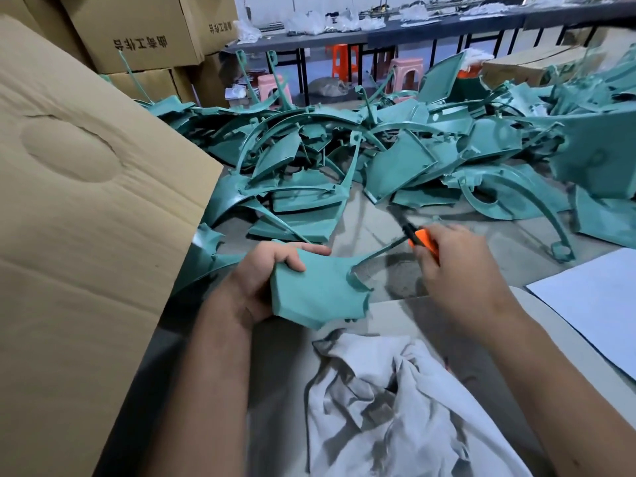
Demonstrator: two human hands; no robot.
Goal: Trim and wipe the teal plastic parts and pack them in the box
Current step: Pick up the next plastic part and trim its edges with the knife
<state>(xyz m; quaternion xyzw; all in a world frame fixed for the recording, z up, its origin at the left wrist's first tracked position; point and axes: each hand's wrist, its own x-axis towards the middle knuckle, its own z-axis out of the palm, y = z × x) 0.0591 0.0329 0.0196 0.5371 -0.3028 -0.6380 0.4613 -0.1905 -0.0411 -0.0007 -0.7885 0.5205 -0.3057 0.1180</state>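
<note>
My left hand [265,280] grips a teal plastic part [320,290] by its left edge, thumb on top, holding it above my lap. A thin arm of the part runs up and right toward my right hand [457,270]. That hand grips an orange-and-black utility knife [418,237], its tip pointing up-left beside the thin arm. A crumpled white cloth [395,401] lies on my lap below the part. The flap of a big cardboard box [86,218] fills the left side. A large pile of teal parts [395,156] covers the floor ahead.
Stacked cardboard cartons [137,32] stand at the back left. A long dark table [413,29] with white bags runs along the back, orange and pink stools [406,72] under it. A white sheet [592,304] lies at the right.
</note>
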